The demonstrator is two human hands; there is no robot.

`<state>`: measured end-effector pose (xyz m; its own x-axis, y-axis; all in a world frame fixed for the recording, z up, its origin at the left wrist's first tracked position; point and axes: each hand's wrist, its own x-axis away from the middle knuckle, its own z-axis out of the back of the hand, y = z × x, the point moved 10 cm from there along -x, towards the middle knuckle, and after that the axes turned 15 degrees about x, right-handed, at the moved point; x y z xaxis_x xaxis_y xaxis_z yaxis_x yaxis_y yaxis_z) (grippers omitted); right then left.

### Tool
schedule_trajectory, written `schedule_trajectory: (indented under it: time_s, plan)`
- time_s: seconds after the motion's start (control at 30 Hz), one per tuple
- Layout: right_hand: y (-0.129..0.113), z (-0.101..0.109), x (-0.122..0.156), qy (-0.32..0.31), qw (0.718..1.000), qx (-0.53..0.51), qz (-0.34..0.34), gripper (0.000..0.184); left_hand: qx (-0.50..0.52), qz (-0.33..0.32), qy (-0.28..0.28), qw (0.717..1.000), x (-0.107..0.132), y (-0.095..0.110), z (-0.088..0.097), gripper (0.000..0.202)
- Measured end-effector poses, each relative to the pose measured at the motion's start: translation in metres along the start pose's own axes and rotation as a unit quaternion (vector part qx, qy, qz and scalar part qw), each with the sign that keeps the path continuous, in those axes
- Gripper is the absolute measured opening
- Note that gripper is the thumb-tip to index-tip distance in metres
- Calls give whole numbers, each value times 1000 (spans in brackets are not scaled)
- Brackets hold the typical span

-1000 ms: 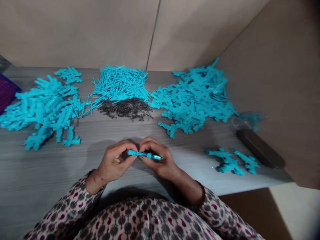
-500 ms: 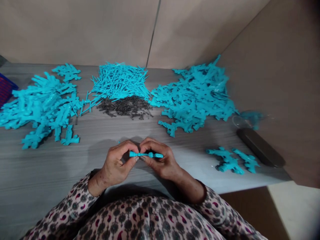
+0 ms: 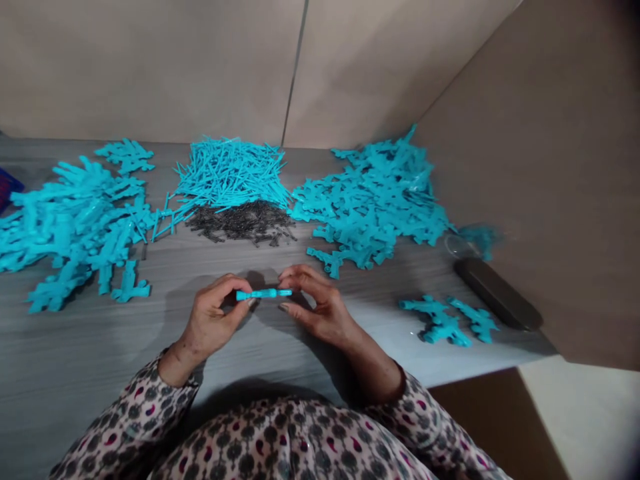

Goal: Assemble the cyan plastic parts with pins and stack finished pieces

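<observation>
My left hand (image 3: 213, 320) pinches one end of a small turquoise plastic piece (image 3: 263, 294) between thumb and fingers. My right hand (image 3: 320, 307) holds the other end with its fingertips, fingers partly spread. The piece lies level, just above the grey table (image 3: 75, 360), in front of my body. Both sleeves are patterned.
A heap of turquoise flat parts (image 3: 75, 220) lies at the left and a bigger one (image 3: 373, 197) at the right. Between them sit thin turquoise sticks (image 3: 227, 175) and small dark screws (image 3: 240, 223). Two assembled turquoise pieces (image 3: 445, 321) and a dark case (image 3: 497, 293) lie near the right edge.
My hands have moved slightly away from me and to the left with the piece. My right fingers have loosened and slid toward its end, so more of the piece shows.
</observation>
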<state>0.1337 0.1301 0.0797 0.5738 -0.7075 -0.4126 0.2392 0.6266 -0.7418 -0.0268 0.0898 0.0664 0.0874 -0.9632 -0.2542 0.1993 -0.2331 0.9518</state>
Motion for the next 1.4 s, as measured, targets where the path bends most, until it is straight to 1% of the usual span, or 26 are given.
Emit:
schedule_trajectory:
  time_s: [0.1,0.23,0.43,0.6,0.67,0.83,0.9,0.97,1.03,1.1,1.2,1.3,1.33,1.4]
  plan:
    - [-5,3,1,12,1000,21,20,15,9,11,-4,1000,1,-4,-1,6]
    - [-11,-1,2,2,998,30,47,15,34,30,-6,999,2,-9,-1,9]
    - [-22,0,6,8,995,58,81,13,67,36,-15,997,3,-7,-4,7]
    - [-32,3,7,28,989,114,94,12,84,61,-19,994,4,-10,-9,8]
    - [-34,3,8,33,987,127,96,12,98,80,-16,992,5,-16,-9,12]
    - [-30,4,6,43,985,129,102,13,163,165,-17,973,8,-39,-11,26]
    - [-28,4,5,43,985,127,112,14,173,172,-4,970,8,-44,-9,29]
    - [-26,2,5,38,982,136,124,15,171,166,5,971,7,-47,-7,29]
    - [-22,0,8,27,978,160,130,17,151,152,1,977,6,-48,-7,24]
    - [-19,-4,13,5,974,188,129,18,105,115,-14,988,5,-43,-8,16]
    - [-14,-13,25,-43,966,222,124,20,13,20,-58,998,2,-27,-13,10]
    - [-13,-19,38,-84,964,226,117,19,-47,-56,-123,990,4,-13,-24,16]
    - [-13,-19,40,-85,967,213,111,20,-58,-70,-138,986,5,-10,-27,18]
    - [-12,-12,38,-57,979,176,87,19,-65,-87,-158,981,6,-6,-31,21]
